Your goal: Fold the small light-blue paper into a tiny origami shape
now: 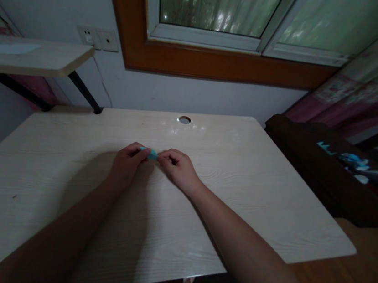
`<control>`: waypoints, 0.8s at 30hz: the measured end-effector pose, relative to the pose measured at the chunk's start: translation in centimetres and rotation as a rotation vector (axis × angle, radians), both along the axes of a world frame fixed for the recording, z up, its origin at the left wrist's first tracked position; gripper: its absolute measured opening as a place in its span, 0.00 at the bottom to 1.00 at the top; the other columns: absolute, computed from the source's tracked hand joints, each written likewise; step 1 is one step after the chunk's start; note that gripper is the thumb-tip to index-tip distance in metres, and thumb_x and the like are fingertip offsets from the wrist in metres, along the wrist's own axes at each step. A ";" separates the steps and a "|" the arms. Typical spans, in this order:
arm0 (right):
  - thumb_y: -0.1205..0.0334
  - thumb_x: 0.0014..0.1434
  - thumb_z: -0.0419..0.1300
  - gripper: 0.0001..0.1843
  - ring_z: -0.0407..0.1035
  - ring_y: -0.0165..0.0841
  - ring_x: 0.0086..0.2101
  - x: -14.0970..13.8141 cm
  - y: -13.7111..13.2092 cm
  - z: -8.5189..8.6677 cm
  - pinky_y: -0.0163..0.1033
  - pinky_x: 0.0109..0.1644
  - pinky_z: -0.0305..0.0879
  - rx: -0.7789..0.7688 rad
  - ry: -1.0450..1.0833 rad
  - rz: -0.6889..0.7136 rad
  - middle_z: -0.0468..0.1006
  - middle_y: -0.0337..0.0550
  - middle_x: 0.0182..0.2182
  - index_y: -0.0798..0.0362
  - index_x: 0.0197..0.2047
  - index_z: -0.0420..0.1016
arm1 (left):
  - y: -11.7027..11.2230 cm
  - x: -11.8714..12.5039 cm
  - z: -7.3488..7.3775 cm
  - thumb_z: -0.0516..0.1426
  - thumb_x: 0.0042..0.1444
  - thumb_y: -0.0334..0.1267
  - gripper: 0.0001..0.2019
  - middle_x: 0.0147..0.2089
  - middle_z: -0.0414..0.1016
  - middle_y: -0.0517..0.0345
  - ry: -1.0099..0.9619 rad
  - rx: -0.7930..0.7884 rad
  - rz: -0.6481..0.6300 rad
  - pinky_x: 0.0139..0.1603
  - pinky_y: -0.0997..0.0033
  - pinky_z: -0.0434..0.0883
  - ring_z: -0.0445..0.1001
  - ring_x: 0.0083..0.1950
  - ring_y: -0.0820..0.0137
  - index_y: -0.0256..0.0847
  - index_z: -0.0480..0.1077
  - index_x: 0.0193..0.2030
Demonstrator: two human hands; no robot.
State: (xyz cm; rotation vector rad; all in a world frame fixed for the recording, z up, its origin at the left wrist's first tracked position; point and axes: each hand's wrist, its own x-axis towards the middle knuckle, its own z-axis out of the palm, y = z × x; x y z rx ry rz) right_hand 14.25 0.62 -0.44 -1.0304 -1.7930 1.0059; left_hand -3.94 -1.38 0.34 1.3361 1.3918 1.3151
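A small turquoise piece (153,154), perhaps folded paper, is held just above the middle of the pale wood-grain table (253,204). Its exact kind is too small to make out. My left hand (127,163) pinches its left part between thumb and fingers. At its right end, the thumb and fingertips of my right hand (180,170) are closed together on the edge. The fingers cover part of the piece.
A raised shelf (47,62) on black legs stands at the back left. Near the far edge is a round cable hole (184,120). To the right, a dark brown covered surface (297,159) carries several small items. A window (219,7) is ahead.
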 end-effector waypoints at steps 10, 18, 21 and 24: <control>0.60 0.55 0.58 0.07 0.57 0.27 0.22 0.1 -0.2 0.3 0.33 0.26 0.51 -0.216 0.219 -0.067 0.66 0.34 0.21 0.53 0.32 0.74 | -0.3 0.7 0.0 0.61 0.57 0.42 0.21 0.51 0.76 0.52 -0.308 0.108 -0.168 0.41 0.69 0.75 0.77 0.45 0.67 0.45 0.67 0.57; 0.59 0.53 0.60 0.06 0.58 0.25 0.20 0.5 -0.3 0.9 0.32 0.24 0.49 -0.350 0.433 0.101 0.67 0.33 0.21 0.53 0.30 0.71 | -0.7 0.8 -0.3 0.61 0.57 0.38 0.12 0.46 0.76 0.54 -0.232 0.200 -0.258 0.43 0.68 0.76 0.76 0.45 0.67 0.45 0.75 0.48; 0.59 0.54 0.60 0.06 0.58 0.25 0.21 0.6 -0.3 0.9 0.33 0.25 0.50 -0.338 0.423 0.112 0.66 0.32 0.20 0.52 0.30 0.71 | -0.7 0.7 -0.2 0.62 0.57 0.38 0.10 0.46 0.76 0.54 -0.206 0.207 -0.248 0.43 0.68 0.76 0.76 0.44 0.67 0.45 0.76 0.46; 0.59 0.54 0.60 0.06 0.58 0.25 0.21 0.6 -0.2 0.8 0.33 0.25 0.50 -0.336 0.413 0.118 0.66 0.32 0.20 0.52 0.31 0.71 | -0.6 0.6 -0.2 0.62 0.57 0.38 0.09 0.46 0.75 0.53 -0.186 0.213 -0.255 0.43 0.68 0.77 0.76 0.44 0.68 0.44 0.76 0.45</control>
